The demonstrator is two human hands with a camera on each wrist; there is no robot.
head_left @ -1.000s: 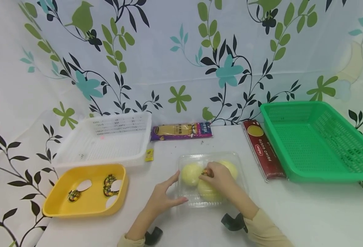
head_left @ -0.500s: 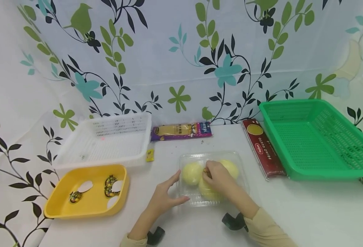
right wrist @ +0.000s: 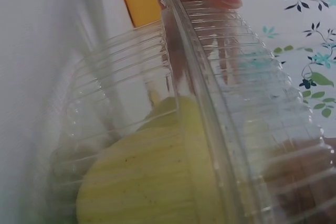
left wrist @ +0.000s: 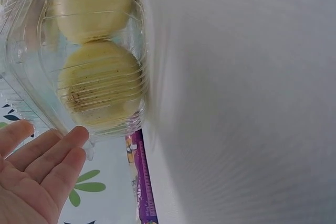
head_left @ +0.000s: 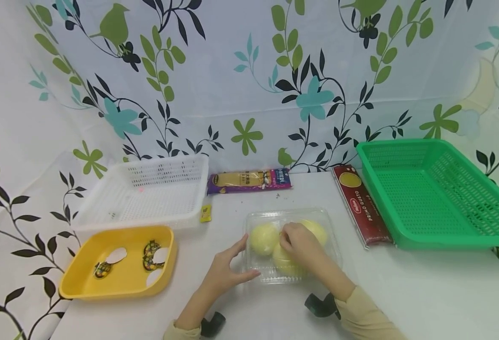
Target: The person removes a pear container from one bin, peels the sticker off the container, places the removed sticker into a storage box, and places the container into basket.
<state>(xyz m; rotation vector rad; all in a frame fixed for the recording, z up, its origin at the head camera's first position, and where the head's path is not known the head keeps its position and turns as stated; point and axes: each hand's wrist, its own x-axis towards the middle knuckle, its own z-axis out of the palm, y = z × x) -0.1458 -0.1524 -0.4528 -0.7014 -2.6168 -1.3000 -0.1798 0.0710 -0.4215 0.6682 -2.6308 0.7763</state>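
Left of centre on the white table (head_left: 402, 293), I see my left hand (head_left: 224, 274) with fingers straight and spread, fingertips touching the left wall of a clear plastic clamshell box (head_left: 257, 276), bracing rather than gripping it. Inside lie three pale yellow round fruits (head_left: 263, 238), packed touching one another. I judge the shell thin, springy and slick: it will flex and skid under a squeeze, so the ribbed rim and corners are the places to take hold, and the fruit's weight will sag it if lifted from one side. My right hand (head_left: 300, 243) rests on top of the box's middle, fingers curled down over the lid; whether they pinch anything there I cannot tell. The box thus sits between and beneath both hands. Farther left stand a yellow tray (head_left: 79, 283) and a white basket (head_left: 147, 189); to the right, a red pasta packet (head_left: 361, 208) and a green basket (head_left: 440, 238).
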